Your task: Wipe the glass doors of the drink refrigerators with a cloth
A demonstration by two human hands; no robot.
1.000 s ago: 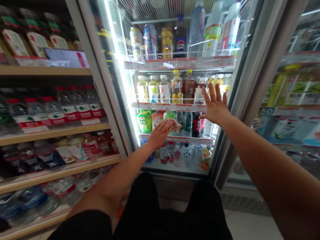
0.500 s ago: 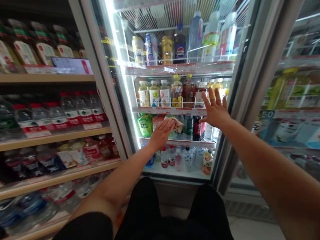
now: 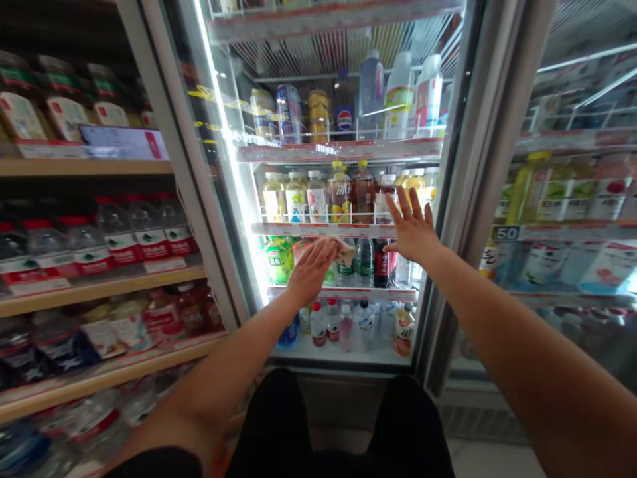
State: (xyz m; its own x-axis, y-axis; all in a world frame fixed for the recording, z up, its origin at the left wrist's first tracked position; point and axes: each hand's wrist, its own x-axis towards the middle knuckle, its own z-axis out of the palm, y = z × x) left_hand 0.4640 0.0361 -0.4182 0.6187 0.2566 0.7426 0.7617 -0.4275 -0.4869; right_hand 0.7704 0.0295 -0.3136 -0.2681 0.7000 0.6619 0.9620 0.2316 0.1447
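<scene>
My left hand (image 3: 312,271) lies over a crumpled pinkish cloth (image 3: 344,251) and holds it against the glass door (image 3: 318,216) of a lit drinks cooler. Part of the cloth sticks out past the fingertips; the rest is hidden under the hand. To the right and slightly higher, my right hand (image 3: 415,229) is open, fingers spread, palm toward the glass. Whether that palm touches the pane is hard to tell. Behind the door, a green bottle (image 3: 279,261) stands left of the cloth, and a dark cola bottle (image 3: 382,264) stands near my right hand.
Wooden shelves (image 3: 99,285) of bottled drinks run along the left, with a pale box-like display strip (image 3: 124,142) on an upper one. A metal door frame (image 3: 478,192) borders the glass on the right, and another stocked cooler (image 3: 572,232) stands beyond it. My knees (image 3: 279,418) are close to the cooler's base.
The view has tilted up a little and turned right, showing more of the cooler's upper shelves. Against the bottles behind, the left hand and cloth sit slightly higher; the right hand has barely moved.
</scene>
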